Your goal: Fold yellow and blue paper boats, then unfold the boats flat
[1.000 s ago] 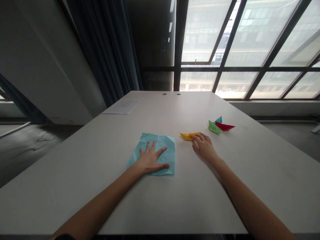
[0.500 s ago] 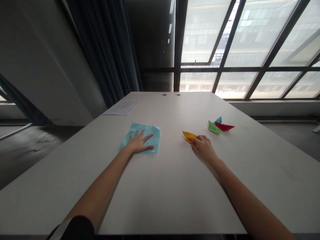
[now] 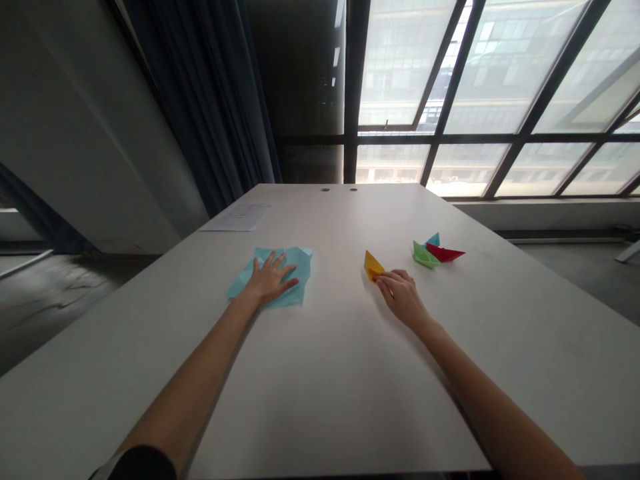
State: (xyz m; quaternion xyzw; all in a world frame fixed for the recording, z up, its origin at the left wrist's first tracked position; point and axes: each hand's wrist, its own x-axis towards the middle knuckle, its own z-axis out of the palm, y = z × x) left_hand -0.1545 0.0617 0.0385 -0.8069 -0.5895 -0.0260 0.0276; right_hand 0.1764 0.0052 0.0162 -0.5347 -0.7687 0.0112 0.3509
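My left hand (image 3: 270, 279) lies with spread fingers on a creased sheet of light blue paper (image 3: 296, 285), which rests on the white table. Between the thumb and fingers of my right hand (image 3: 398, 292) is the near end of a yellow paper boat (image 3: 371, 264); its far tip points away from me, and the end in my fingers is partly hidden. Beyond that hand, to the right, a green paper boat (image 3: 424, 255), a red paper boat (image 3: 444, 253) and a blue folded paper piece (image 3: 433, 239) sit close together. The blue one is partly covered by the others.
A white printed sheet (image 3: 240, 217) lies at the table's far left edge. Two round dark fittings (image 3: 325, 190) are set near the far end of the white table (image 3: 320, 373). Dark curtains (image 3: 210, 100) and a large window (image 3: 480, 100) stand behind.
The yellow boat has turned so its tip points more away from me, still in my right hand. My left hand and the blue sheet have shifted slightly left.
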